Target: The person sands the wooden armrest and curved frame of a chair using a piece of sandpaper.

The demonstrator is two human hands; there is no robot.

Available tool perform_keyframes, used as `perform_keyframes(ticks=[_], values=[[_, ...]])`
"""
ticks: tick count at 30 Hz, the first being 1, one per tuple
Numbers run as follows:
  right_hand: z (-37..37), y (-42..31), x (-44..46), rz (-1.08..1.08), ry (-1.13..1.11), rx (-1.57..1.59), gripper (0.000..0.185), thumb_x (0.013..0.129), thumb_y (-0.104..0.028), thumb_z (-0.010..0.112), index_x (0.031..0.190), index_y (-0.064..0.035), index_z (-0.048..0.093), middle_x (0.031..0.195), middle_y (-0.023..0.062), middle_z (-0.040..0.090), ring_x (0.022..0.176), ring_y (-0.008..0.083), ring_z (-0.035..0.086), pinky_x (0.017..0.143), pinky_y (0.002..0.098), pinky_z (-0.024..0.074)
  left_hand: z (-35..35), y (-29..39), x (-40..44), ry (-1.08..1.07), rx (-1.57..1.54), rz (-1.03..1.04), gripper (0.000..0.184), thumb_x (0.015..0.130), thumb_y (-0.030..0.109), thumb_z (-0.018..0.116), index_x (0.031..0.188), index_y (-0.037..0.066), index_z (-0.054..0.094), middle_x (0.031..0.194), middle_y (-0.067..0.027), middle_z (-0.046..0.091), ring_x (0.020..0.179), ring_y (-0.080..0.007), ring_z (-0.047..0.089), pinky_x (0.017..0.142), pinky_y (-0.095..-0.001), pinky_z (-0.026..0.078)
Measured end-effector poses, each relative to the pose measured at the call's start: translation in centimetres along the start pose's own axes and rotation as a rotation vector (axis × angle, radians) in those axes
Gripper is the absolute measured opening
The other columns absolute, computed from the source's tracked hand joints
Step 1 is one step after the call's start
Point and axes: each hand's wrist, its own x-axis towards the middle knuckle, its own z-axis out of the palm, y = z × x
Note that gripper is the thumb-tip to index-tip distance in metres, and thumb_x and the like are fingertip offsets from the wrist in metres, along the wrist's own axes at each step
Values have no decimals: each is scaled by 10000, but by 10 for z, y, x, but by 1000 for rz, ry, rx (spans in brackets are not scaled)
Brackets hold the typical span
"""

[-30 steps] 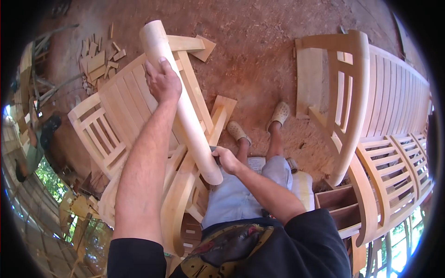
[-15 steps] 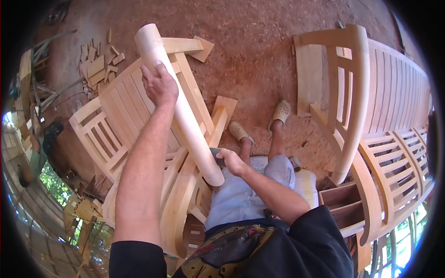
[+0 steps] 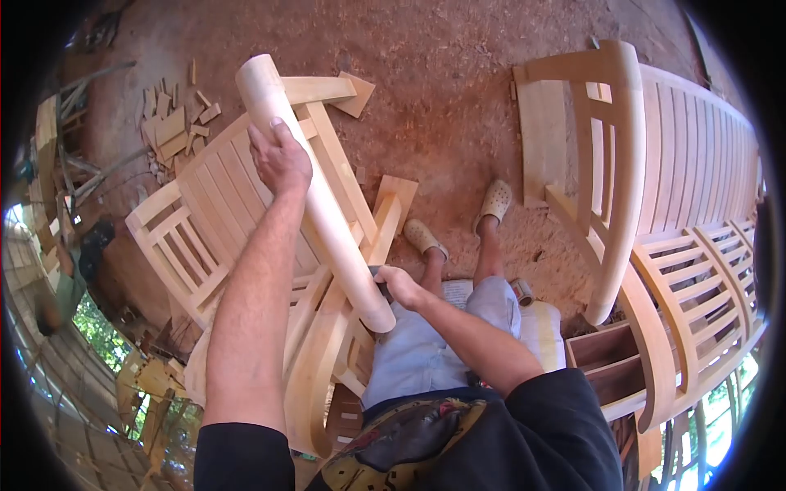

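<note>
A pale wooden chair (image 3: pixel 225 184) with a slatted seat stands tilted in front of me, its broad, rounded armrest (image 3: pixel 332 225) slanting down towards my lap. My left hand (image 3: pixel 282 159) grips the upper part of this armrest, its fingers over the left edge and the thumb on top. Beside the armrest's lower end, my right hand (image 3: pixel 401 288) is closed on a dark grey sanding pad (image 3: pixel 377 272), pressed against the armrest's right side. Most of the pad is hidden by the fingers and the wood.
A second slatted wooden bench (image 3: pixel 679 155) stands at the right, near an open wooden box (image 3: pixel 602 352). Wood offcuts (image 3: pixel 170 131) lie on the earth floor at upper left. A can (image 3: pixel 521 290) is beside my knee. Another person (image 3: pixel 74 270) is at far left.
My right hand and the sanding pad have shifted slightly up and left along the armrest's side. More of the pad is now hidden. The left hand keeps its place on the armrest.
</note>
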Motion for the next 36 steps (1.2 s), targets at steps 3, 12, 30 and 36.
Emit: perform_keyframes(ticks=[3, 12, 30, 36], values=[[-1, -1, -1, -37, -6, -71, 303, 897, -214, 532, 1014, 10, 698, 959, 69, 679, 923, 208, 601, 861, 351, 461, 2, 1, -2, 27, 8, 10, 752, 1055, 537, 350, 1533, -42, 372, 1480, -306, 494, 1377, -454, 477, 1157, -516, 359], [3, 11, 9, -97, 8, -25, 274, 905, -229, 492, 964, -19, 658, 884, 83, 655, 795, 195, 600, 736, 366, 488, 1, 0, 1, -2, 2, 5, 762, 1054, 524, 352, 1539, -64, 350, 1481, -323, 482, 1361, -462, 491, 1154, -516, 369], [7, 17, 22, -229, -10, -76, 327, 923, -245, 500, 884, 56, 622, 838, 84, 627, 826, 173, 575, 804, 337, 470, -6, 8, -3, -26, -1, -1, 762, 1057, 530, 349, 1554, -47, 354, 1493, -327, 473, 1374, -469, 480, 1165, -510, 360], [-2, 7, -9, -145, -67, 150, 274, 906, -230, 524, 937, 13, 645, 866, 35, 641, 796, 149, 575, 745, 328, 472, 1, -4, 4, -33, -5, 5, 752, 1054, 530, 356, 1554, -31, 373, 1503, -311, 482, 1396, -456, 466, 1170, -508, 353]])
